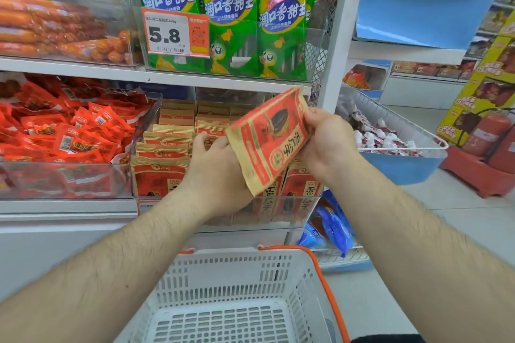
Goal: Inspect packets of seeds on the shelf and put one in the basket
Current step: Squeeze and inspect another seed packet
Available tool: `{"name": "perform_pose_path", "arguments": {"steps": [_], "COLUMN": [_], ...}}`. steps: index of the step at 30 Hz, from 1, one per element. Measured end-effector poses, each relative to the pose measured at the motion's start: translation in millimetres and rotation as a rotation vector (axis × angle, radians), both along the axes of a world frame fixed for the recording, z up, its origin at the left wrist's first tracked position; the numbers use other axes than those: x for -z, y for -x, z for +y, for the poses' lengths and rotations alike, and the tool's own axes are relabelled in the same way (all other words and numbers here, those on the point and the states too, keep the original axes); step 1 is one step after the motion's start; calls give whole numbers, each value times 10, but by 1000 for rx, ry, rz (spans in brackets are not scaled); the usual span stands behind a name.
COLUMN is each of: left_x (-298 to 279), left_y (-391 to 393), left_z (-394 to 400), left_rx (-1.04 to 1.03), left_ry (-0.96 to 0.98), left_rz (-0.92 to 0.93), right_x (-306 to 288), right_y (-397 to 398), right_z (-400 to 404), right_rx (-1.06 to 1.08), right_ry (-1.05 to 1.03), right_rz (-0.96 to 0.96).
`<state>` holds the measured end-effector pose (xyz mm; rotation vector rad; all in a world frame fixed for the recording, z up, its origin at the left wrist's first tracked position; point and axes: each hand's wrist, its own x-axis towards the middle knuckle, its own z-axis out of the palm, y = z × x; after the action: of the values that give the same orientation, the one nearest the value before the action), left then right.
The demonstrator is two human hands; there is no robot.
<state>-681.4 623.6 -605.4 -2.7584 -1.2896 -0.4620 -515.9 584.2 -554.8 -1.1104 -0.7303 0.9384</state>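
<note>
A person stands before a white shop shelf (83, 64) and holds a flat red and tan paper packet of seeds (269, 138) up in front of it, tilted so its top leans to the right. The right hand (330, 143) grips the packet's upper right edge, fingers curled round it with the thumb on the printed face. The left hand (220, 172) holds the packet's lower left part from behind; its fingers are mostly hidden by the paper, though the thumb shows reaching toward the far stock.

Just behind the hands, a clear plastic bin (292, 211) on the lower shelf holds rows of matching red and tan seed packets (161, 172) standing upright. To the left of it, another clear bin holds a heap of small red snack sachets (69, 133). On the shelf above stand tall green sausage bags (231, 17) with an orange and white price tag (175, 33) reading 5.8, and far left lie orange sausages (41, 28) in a clear box.

Near the person, below the arms, sits a white slotted plastic basket (231, 281) with an orange handle (328, 292). The held packet is above and beyond the basket's far rim, not in it. To the right stand a white wire bin (404, 131) of small wrapped sweets and a red fire extinguisher (487, 131).
</note>
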Motion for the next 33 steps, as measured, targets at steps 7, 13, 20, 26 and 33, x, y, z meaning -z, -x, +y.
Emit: {"name": "perform_pose_path", "arguments": {"steps": [7,13,20,26,33], "left_x": [-199,-150,268,394,374], "left_y": [218,277,233,256,291], "left_z": [83,-189,-545,-550,-553], "left_rx": [20,87,32,-33,-30], "left_ry": [-299,621,1227,1289,1424], "left_rz": [-435,-1149,-1355,-1417,-1401], "right_x": [-58,144,588,762,816], "right_y": [112,271,446,425,416], "right_z": [-272,-274,-311,-409,-499], "right_rx": [-57,-117,-125,-125,-243], "right_ry": [20,-29,16,156,201], "right_rz": [-521,-732,-1020,-650,-359]}}
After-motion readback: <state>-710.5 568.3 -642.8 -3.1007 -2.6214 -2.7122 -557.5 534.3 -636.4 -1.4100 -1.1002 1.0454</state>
